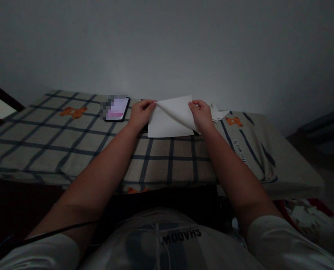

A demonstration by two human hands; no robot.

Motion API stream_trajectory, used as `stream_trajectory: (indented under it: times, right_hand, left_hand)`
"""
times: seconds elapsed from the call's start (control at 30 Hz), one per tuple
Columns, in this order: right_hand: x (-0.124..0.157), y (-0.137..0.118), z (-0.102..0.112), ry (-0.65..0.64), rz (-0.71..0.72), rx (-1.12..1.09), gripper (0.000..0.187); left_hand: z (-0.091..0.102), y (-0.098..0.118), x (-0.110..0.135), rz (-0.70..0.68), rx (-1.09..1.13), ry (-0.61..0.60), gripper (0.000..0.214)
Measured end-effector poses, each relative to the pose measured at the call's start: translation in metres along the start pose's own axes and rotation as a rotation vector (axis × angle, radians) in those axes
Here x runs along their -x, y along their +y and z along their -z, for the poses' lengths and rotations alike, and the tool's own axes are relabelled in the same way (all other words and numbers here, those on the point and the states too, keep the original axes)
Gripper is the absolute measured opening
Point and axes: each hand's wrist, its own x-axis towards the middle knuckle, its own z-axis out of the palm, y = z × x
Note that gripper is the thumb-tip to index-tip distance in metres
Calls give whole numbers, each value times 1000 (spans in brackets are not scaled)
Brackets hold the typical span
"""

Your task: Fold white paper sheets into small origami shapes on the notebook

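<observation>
A white sheet of paper [169,122] lies on a checked cloth with bear prints [71,135], its upper part lifted and folded over. My left hand [141,113] pinches the paper's upper left corner with closed fingers. My right hand [201,115] grips the paper's upper right edge, fingers curled on it. A dark flat thing shows partly under the paper; I cannot make out what it is.
A phone [116,108] with a lit screen lies left of my left hand. Several folded white papers [219,112] sit just right of my right hand. A plain wall rises behind the table. Crumpled paper lies on the floor [304,215] at the lower right.
</observation>
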Motion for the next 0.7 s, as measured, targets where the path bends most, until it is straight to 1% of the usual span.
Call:
stream_trajectory:
  times: [0.17,0.4,0.6,0.7]
  right_hand:
    - [-5,6,2,26,-18,-15,35]
    - [-5,6,2,19,2,-70,34]
    - [-8,11,3,0,85,16,34]
    - [-9,12,2,-2,70,31,35]
  left_hand:
    - [0,-1,0,8,3,-11,26]
    - [1,4,1,31,-17,10,24]
    - [0,3,0,63,-2,28,22]
    - [-1,3,1,86,27,33,22]
